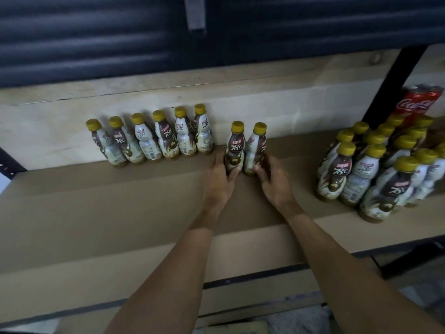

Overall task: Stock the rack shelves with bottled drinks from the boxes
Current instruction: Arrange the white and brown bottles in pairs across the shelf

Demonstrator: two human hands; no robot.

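Two coffee bottles stand upright and side by side at the centre of the frame, the left bottle (234, 145) and the right bottle (257, 144). The left hand (220, 182) and right hand (274, 182) each hold one low down, grip curled round its base. A row of six bottles (166, 138) lines the back wall at upper left, with a small gap between it and the held pair. A dense cluster (366, 169) fills the right, under a red Coca-Cola pack (416, 102). Bare brown shelf (96, 201) stretches toward the front edge at lower left.

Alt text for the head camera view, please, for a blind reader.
The left hand and right hand each grip an upright yellow-capped bottle on the shelf, beside a row of six bottles. A bottle cluster stands far right.
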